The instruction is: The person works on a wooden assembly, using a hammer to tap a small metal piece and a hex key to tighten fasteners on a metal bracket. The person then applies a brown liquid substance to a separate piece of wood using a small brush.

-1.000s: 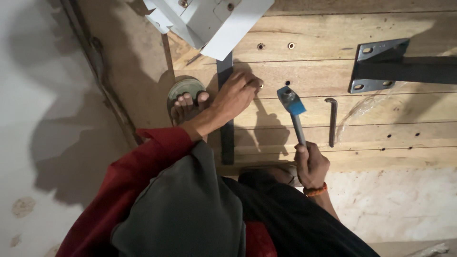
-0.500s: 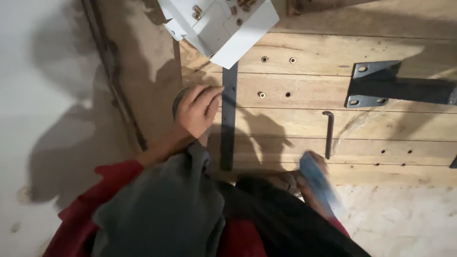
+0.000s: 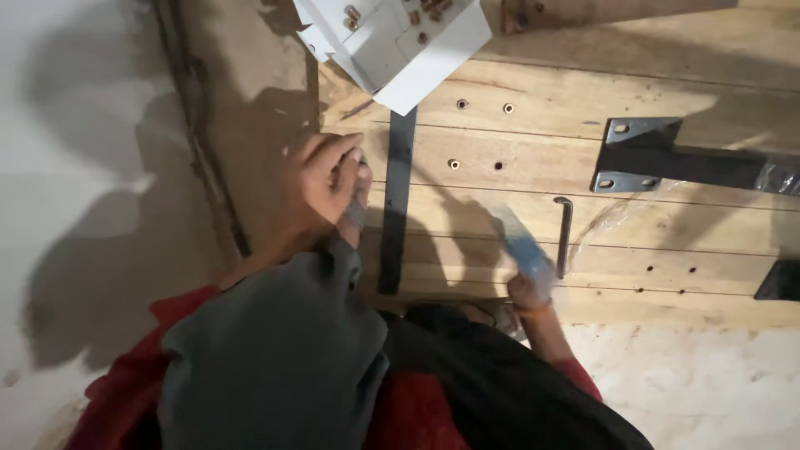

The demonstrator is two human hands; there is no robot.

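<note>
Left hand (image 3: 327,179) lies curled on the wooden panel (image 3: 517,208), fingers (image 3: 333,154) bent close over something small and grey near the panel's left edge, just beside the dark flat metal strip (image 3: 397,200). What sits under the fingers is mostly hidden; cannot tell what it is.

Right hand (image 3: 527,287) near the panel's lower edge, fingers wrapped tight on a blue-handled tool (image 3: 517,242), blurred by motion. Its head cannot be made out.

Strip runs from the white hardware box (image 3: 392,42) at the top edge down to the lower edge. L-shaped hex key (image 3: 565,233) lies loose just right of the tool. Black steel bracket (image 3: 642,154) is fixed toward the right edge. Holes with brass inserts (image 3: 454,163) sit between strip and bracket.

Judgement on doing this well:
- Bring the tool in slowly; the blur suggests a swing too fast for aim.
- Press the left hand firmly so nothing beside the strip can slide.
- Keep left fingertips off the strip's edge, clear of the tool's path.
- Mind the hex key; a knock could roll it.
</note>
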